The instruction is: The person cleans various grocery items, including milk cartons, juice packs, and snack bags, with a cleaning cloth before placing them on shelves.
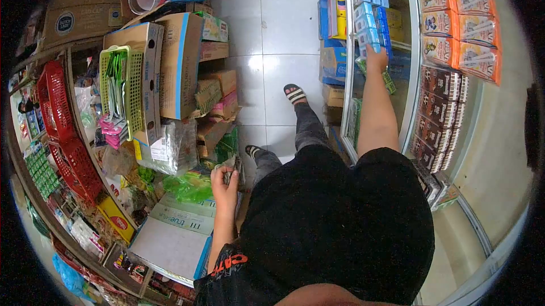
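My right hand (377,59) reaches into a glass-fronted cabinet (407,79) at the upper right. Its fingers touch the near end of a row of light blue packs (366,19); whether they grip one is hard to tell. A green packet (389,82) lies just below that hand. On the left side, my left hand (225,181) is curled, with a thin greyish thing at its fingers that I cannot make out. Beside it are a bright green plastic bag (190,186) and a carton with a white top (170,241).
Cardboard boxes (179,65) and a green basket of packets (136,93) line the left. Red baskets (74,170) stand farther left. Orange packs (477,28) and brown boxes (437,107) are stacked at the right. A tiled aisle (261,34) runs between the shelves.
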Demonstrator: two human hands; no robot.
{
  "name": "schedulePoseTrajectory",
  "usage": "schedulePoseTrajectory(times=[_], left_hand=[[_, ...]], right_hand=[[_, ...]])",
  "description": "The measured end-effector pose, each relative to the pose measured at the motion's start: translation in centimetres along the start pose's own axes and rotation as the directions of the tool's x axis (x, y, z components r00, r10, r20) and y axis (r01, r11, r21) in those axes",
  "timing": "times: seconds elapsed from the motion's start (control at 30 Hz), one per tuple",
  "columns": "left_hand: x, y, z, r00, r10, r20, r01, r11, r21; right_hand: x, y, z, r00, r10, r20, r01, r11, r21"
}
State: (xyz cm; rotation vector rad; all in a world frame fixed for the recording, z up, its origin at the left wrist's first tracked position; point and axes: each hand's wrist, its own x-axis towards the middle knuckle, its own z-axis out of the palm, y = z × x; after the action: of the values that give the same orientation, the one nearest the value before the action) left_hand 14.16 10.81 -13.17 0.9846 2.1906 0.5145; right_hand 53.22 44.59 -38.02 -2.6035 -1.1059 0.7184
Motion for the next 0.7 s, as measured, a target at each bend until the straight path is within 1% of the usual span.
schedulePoseTrajectory(times=[0.03, 0.13, 0.17, 0.27, 0.3, 0.4, 0.43, 0.53, 0.57, 0.7], left_hand=[[0.1, 0.2, 0.1, 1.0, -0.008, 0.005, 0.008, 1.0, -0.006], [-0.1, 0.4, 0.7, 0.999, -0.031, 0.021, 0.032, 0.999, -0.025], [-0.2, 0.2, 1.0, 0.999, -0.036, 0.027, 0.037, 0.999, -0.033], [-0.5, 0.2, 1.5, 0.998, -0.016, 0.055, 0.017, 1.0, -0.024], [-0.6, 0.3, 1.6, 0.998, -0.005, 0.064, 0.007, 1.0, -0.018], [-0.9, 0.3, 1.9, 0.997, -0.02, 0.075, 0.023, 0.999, -0.03], [-1.0, -0.1, 1.9, 0.998, -0.017, 0.067, 0.02, 0.999, -0.041], [-1.4, -1.1, 2.0, 0.998, -0.029, 0.056, 0.032, 0.998, -0.058], [-1.4, -1.2, 2.0, 0.997, -0.045, 0.062, 0.048, 0.997, -0.052], [-1.7, -1.0, 2.3, 0.997, -0.066, 0.046, 0.068, 0.996, -0.05]], right_hand=[[-0.3, -0.6, 0.8, 0.996, 0.005, -0.085, 0.002, 0.997, 0.079], [-1.1, -1.3, 3.1, 0.964, 0.136, -0.227, -0.106, 0.985, 0.139], [0.1, -0.5, 4.1, 0.974, 0.185, -0.131, -0.158, 0.968, 0.193], [0.7, 0.5, 7.1, 0.96, 0.276, -0.053, -0.253, 0.929, 0.269], [-1.1, -1.3, 6.7, 0.94, 0.304, -0.152, -0.253, 0.925, 0.283], [-2.3, -2.4, 6.0, 0.961, 0.206, -0.182, -0.192, 0.977, 0.096], [-3.1, -3.2, 4.3, 0.97, 0.206, -0.125, -0.184, 0.968, 0.172], [-3.3, -3.4, 2.2, 0.99, 0.111, -0.085, -0.119, 0.989, -0.09], [-4.2, -3.7, 1.4, 0.986, 0.041, -0.161, -0.076, 0.972, -0.22], [-3.4, -2.3, 0.8, 0.981, 0.161, -0.104, -0.179, 0.963, -0.199]])
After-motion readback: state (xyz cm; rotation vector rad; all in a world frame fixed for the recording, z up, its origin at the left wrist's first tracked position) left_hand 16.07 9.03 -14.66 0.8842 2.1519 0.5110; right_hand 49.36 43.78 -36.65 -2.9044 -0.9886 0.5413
